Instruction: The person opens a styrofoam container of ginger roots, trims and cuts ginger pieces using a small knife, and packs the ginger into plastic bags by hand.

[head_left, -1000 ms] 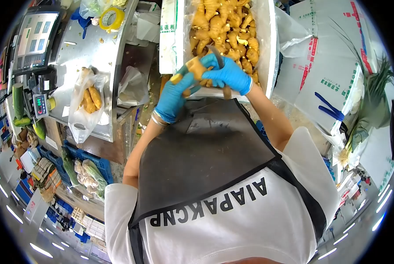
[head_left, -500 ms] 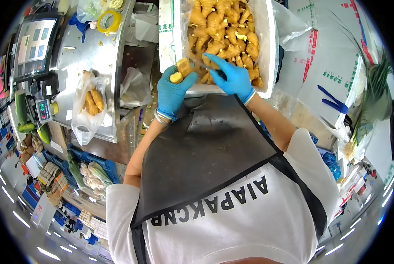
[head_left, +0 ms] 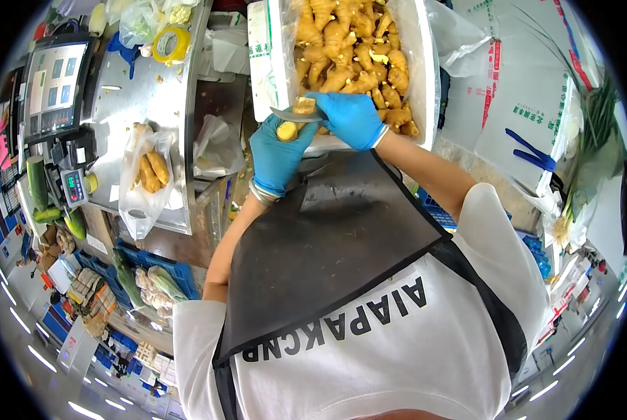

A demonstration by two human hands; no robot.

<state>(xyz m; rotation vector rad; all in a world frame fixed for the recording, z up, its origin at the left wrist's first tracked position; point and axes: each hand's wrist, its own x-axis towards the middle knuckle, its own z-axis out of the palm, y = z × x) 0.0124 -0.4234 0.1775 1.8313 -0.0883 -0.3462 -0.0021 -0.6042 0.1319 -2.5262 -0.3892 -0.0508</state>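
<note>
My left hand (head_left: 277, 155), in a blue glove, is closed around a piece of ginger (head_left: 287, 131) with a pale cut face. My right hand (head_left: 353, 120), gloved as well, grips a knife (head_left: 294, 115), its handle hidden by the fingers. The blade lies across the ginger, and a yellowish-brown part shows just beyond it; whether the two parts are joined I cannot tell. Both hands are over the near edge of a white foam box (head_left: 425, 77) full of ginger roots (head_left: 338, 42).
On the left, a metal counter (head_left: 107, 105) carries a plastic bag of ginger (head_left: 149, 171), yellow tape (head_left: 171, 45) and a small digital scale (head_left: 73, 187) beside a screen (head_left: 54, 84). White printed sheeting (head_left: 467, 105) and long green leaves (head_left: 601, 133) are at right.
My right hand has moved left, bringing the knife from above the box's near edge onto the ginger. My left hand has turned slightly and shifted a little to the right.
</note>
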